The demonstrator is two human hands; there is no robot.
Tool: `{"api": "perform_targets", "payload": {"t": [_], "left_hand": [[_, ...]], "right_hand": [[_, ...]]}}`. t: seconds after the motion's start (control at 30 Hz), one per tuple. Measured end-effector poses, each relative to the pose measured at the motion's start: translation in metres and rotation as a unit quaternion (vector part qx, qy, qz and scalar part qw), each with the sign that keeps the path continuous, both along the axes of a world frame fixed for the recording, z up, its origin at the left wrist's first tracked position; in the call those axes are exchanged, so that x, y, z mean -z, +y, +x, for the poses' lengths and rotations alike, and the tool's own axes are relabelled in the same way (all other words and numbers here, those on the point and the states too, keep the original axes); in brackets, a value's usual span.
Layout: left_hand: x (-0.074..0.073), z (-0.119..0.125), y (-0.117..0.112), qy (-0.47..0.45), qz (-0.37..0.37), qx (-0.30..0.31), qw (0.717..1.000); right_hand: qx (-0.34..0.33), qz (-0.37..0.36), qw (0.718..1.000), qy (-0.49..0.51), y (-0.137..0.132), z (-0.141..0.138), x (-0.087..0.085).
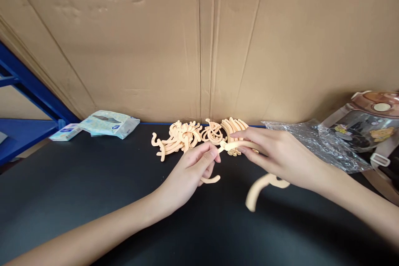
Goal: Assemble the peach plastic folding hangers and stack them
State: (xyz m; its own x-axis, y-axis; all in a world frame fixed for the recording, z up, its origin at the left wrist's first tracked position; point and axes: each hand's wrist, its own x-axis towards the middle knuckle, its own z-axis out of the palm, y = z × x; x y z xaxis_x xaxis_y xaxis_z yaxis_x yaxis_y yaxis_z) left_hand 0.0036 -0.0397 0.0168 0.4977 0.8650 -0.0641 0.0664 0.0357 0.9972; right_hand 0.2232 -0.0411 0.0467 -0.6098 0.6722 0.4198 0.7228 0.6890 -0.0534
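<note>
L hand (196,164) pinches a curved beige pc (212,180); R hand (279,149) holds a 2nd pc (238,144) btwn fingers, its end meeting the 1st just by L fingertips. Blurred hooked pc (254,193) shows below R hand. Back of blk desk (77,195), L to R: 2 packs (107,124), tangled pile (181,136), looped pcs (214,134), neat row (232,126), crinkled clear plastic (299,135), see-through bottle (357,133) w/ strap (385,147). Cardboard (140,58) behind; blue frame (40,95) far L.

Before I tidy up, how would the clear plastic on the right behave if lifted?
The clear plastic looks thin and crumpled, so it would probably flop. Being see-through film, it's likely light for its size. Its shiny highlights suggest it might feel slippery.
</note>
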Motion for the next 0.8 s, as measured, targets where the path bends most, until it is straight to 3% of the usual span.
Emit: {"api": "perform_targets", "payload": {"t": [0.07,0.13,0.2,0.27,0.37,0.47,0.53,0.6,0.7,0.8], "left_hand": [[-0.002,0.001,-0.003,-0.016,-0.051,0.024,0.998],[-0.003,0.003,-0.005,-0.026,-0.096,0.047,0.994],[-0.003,0.004,-0.008,-0.029,-0.110,0.058,0.992],[-0.002,0.004,-0.010,-0.026,-0.089,0.047,0.995],[0.001,0.005,-0.015,0.001,-0.032,0.005,0.999],[0.004,0.004,-0.023,0.058,0.060,0.001,0.997],[0.003,0.004,-0.026,0.099,0.104,0.019,0.989],[-0.001,0.003,-0.022,0.108,0.101,0.028,0.989],[-0.013,-0.003,0.001,0.085,0.075,-0.004,0.993],[-0.026,-0.017,0.034,0.119,0.079,-0.082,0.986]], "right_hand": [[-0.016,0.165,0.980,-0.115,-0.003,-0.002,0.004],[-0.027,0.256,0.946,-0.195,-0.005,-0.003,0.010],[-0.031,0.276,0.935,-0.220,-0.005,-0.004,0.017],[-0.026,0.261,0.943,-0.206,-0.004,-0.004,0.025],[-0.011,0.186,0.974,-0.131,-0.003,-0.008,0.034],[0.021,-0.020,1.000,0.011,-0.001,-0.011,0.034],[0.047,-0.182,0.972,0.138,0.003,-0.010,0.027],[0.066,-0.269,0.926,0.255,0.008,-0.006,0.018],[0.079,-0.309,0.879,0.355,0.013,0.000,0.005],[0.107,-0.321,0.836,0.433,0.015,0.003,-0.002]]}}
